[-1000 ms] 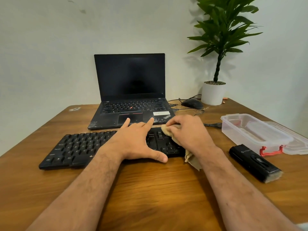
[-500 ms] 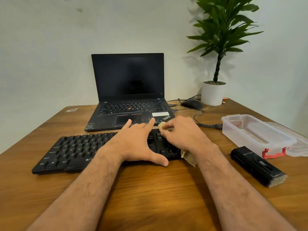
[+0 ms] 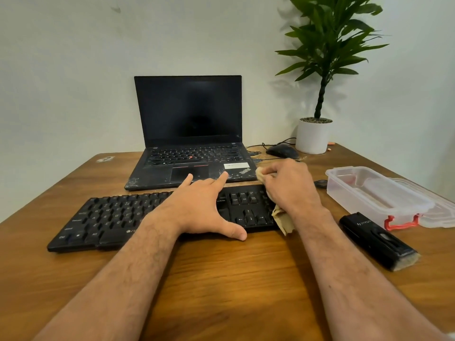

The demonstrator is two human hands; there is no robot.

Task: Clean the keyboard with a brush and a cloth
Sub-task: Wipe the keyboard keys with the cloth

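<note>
Lying flat across a grained wooden table (image 3: 221, 279), the long black plastic keyboard (image 3: 110, 217) sits just in front of a scuffed, open black laptop (image 3: 189, 134). The left hand (image 3: 199, 207) presses down on its middle, fingers straight and spread, thumb along the near edge. The right hand (image 3: 288, 188), fingers curled, grips a crumpled tan cloth (image 3: 283, 220) over the keyboard's right end. The slim black brush (image 3: 376, 241), pale bristles at its near end, lies to the right, beside a clear plastic box (image 3: 379, 193) with a red clip.
</note>
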